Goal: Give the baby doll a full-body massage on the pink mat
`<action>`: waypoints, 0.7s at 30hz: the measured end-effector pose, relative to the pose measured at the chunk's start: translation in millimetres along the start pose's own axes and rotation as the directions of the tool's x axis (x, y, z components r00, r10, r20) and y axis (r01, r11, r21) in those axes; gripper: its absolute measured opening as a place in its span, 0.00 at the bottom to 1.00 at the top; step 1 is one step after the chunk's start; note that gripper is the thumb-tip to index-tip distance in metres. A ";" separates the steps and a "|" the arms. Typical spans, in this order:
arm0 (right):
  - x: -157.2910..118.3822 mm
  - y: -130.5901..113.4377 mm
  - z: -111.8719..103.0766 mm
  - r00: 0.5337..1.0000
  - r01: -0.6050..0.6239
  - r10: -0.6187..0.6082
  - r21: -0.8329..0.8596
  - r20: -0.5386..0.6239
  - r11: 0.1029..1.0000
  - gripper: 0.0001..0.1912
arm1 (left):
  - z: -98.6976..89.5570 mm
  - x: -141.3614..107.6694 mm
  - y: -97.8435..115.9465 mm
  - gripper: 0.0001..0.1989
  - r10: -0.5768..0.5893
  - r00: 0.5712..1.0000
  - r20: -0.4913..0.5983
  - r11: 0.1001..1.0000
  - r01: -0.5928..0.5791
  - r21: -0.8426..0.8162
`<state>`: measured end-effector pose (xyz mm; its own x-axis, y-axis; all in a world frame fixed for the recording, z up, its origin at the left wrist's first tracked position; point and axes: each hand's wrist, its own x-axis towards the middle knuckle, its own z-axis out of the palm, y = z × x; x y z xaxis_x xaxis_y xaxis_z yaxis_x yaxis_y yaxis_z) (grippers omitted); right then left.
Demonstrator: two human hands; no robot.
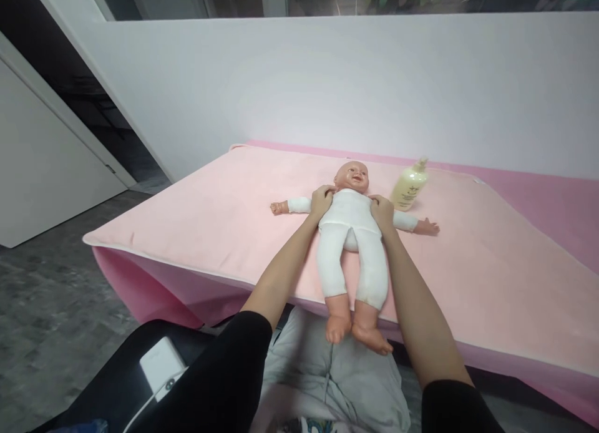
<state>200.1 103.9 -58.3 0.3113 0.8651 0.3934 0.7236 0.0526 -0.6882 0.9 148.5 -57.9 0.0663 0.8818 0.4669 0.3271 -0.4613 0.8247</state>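
Note:
A baby doll [350, 233] in a white suit lies on its back on a pink towel [210, 221], arms spread, feet hanging over the near edge. My left hand [322, 201] grips the doll at its shoulder on the left side. My right hand [381, 211] grips the shoulder on the right side. A cream lotion bottle [410, 186] with a pump stands just right of the doll's head, close to my right hand.
The towel covers a pink table [552, 202] set against a white wall [327, 83]. A white power bank [161, 363] with a cable lies on my lap at lower left. Grey floor and a doorway are at the left.

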 end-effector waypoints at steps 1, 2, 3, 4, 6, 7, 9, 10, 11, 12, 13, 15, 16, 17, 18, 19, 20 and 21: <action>-5.5 -0.6 -3.4 1.000 0.006 -0.006 -0.014 0.000 1.000 0.25 | -2.4 -5.0 1.4 0.17 -0.010 1.000 0.003 1.000 0.010 -0.003; -10.8 -0.9 -6.8 1.000 0.012 -0.012 -0.024 -0.002 1.000 0.26 | -4.5 -9.8 2.6 0.16 -0.020 1.000 -0.001 1.000 0.020 -0.012; -15.8 -0.8 -10.0 1.000 0.017 -0.017 -0.029 -0.004 0.999 0.26 | -6.5 -14.4 3.5 0.15 -0.028 1.000 -0.008 0.999 0.028 -0.022; -20.3 -0.3 -12.8 1.000 0.023 -0.023 -0.029 -0.003 0.999 0.26 | -8.3 -18.6 4.3 0.14 -0.031 0.999 -0.016 0.999 0.031 -0.031; -27.8 1.7 -17.2 0.999 0.046 -0.046 -0.022 0.004 0.999 0.25 | -11.4 -25.7 6.1 0.13 -0.014 0.999 -0.029 0.999 0.013 -0.032; -30.6 2.9 -18.6 0.998 0.059 -0.059 -0.016 0.002 0.998 0.25 | -12.8 -28.4 7.2 0.13 0.001 0.999 -0.032 1.000 -0.002 -0.021; -34.6 4.7 -19.6 0.997 0.076 -0.076 -0.004 -0.028 0.997 0.24 | -15.3 -31.9 10.3 0.14 0.020 0.999 -0.027 0.999 -0.019 0.027; -35.9 5.1 -19.6 0.996 0.078 -0.077 0.001 -0.050 0.997 0.23 | -16.4 -32.9 12.2 0.16 0.019 1.000 -0.016 0.998 -0.018 0.065; -36.7 5.0 -19.3 0.994 0.077 -0.077 0.006 -0.072 0.997 0.23 | -17.4 -33.4 14.3 0.17 0.015 1.000 -0.003 0.994 -0.014 0.112; -37.4 4.5 -19.0 0.993 0.076 -0.075 0.008 -0.091 0.997 0.23 | -18.2 -33.6 16.4 0.16 0.010 1.000 0.012 0.986 -0.011 0.167; -37.9 3.7 -18.8 0.992 0.074 -0.073 0.008 -0.105 0.997 0.22 | -18.9 -33.7 18.4 0.16 0.007 1.000 0.028 0.974 -0.013 0.225; -38.8 1.5 -18.9 0.991 0.063 -0.064 -0.005 -0.115 0.998 0.22 | -20.1 -34.1 22.3 0.13 -0.004 0.998 0.056 0.945 -0.015 0.327; -39.3 0.3 -19.3 0.992 0.054 -0.055 -0.015 -0.116 0.998 0.22 | -20.7 -34.5 24.1 0.13 -0.020 0.998 0.065 0.930 -0.005 0.369; -39.9 -0.7 -19.8 0.992 0.043 -0.046 -0.024 -0.116 0.999 0.21 | -21.2 -34.9 25.8 0.14 -0.045 0.997 0.068 0.914 0.014 0.404; -40.5 -1.6 -20.4 0.993 0.034 -0.038 -0.031 -0.115 0.999 0.21 | -21.7 -35.5 27.4 0.14 -0.076 0.995 0.065 0.899 0.040 0.436; -41.0 -2.4 -21.0 0.993 0.027 -0.031 -0.036 -0.115 0.999 0.21 | -22.1 -36.1 29.1 0.15 -0.109 0.992 0.060 0.882 0.069 0.466; -41.5 -2.9 -21.6 0.993 0.022 -0.026 -0.040 -0.116 0.999 0.21 | -22.6 -36.6 30.8 0.16 -0.143 0.988 0.055 0.864 0.098 0.494; -42.0 -3.3 -22.2 0.993 0.017 -0.022 -0.046 -0.117 0.999 0.21 | -23.1 -36.9 32.6 0.16 -0.176 0.983 0.053 0.845 0.124 0.520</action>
<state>198.3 56.3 -59.0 0.3649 0.7993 0.4774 0.7564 0.0444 -0.6526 -12.7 98.6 -40.9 0.0572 0.9533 0.2967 0.7747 -0.2298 0.5890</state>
